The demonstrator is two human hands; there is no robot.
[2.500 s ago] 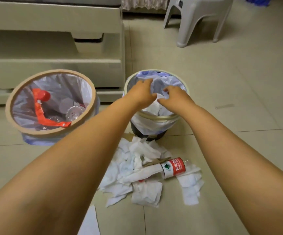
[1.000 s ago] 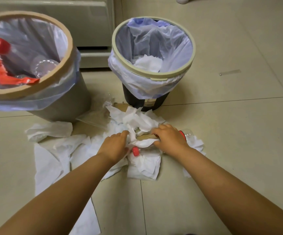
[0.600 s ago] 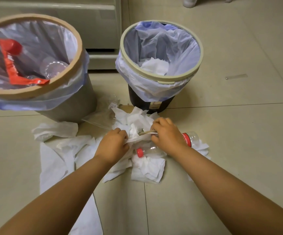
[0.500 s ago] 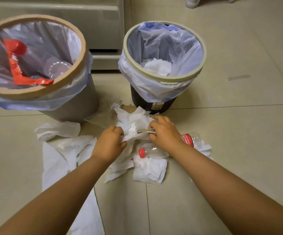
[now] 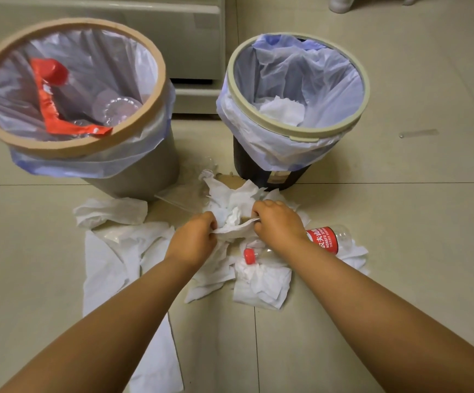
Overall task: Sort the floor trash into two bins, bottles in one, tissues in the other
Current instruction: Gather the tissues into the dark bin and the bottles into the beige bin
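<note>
White tissues [image 5: 231, 219] lie crumpled in a pile on the floor in front of two bins. My left hand [image 5: 193, 241] and my right hand [image 5: 278, 225] each grip the same bunch of tissue from either side. A clear bottle [image 5: 325, 241] with a red label and red cap lies among the tissues, partly under my right wrist. The tan-rimmed bin [image 5: 150, 80] at the left holds clear bottles and a red label. The pale-rimmed bin [image 5: 301, 136] at the right holds white tissue.
More tissue sheets [image 5: 110, 211] spread left of the pile and toward me along the floor. A pale cabinet [image 5: 145, 29] stands behind the bins. A stool's feet [image 5: 339, 4] show at the top right. Bare tiled floor [image 5: 400, 194] lies to the right.
Both hands left the right bin, came down to the floor pile and closed on a bunch of tissue. In the last half second they lifted it slightly.
</note>
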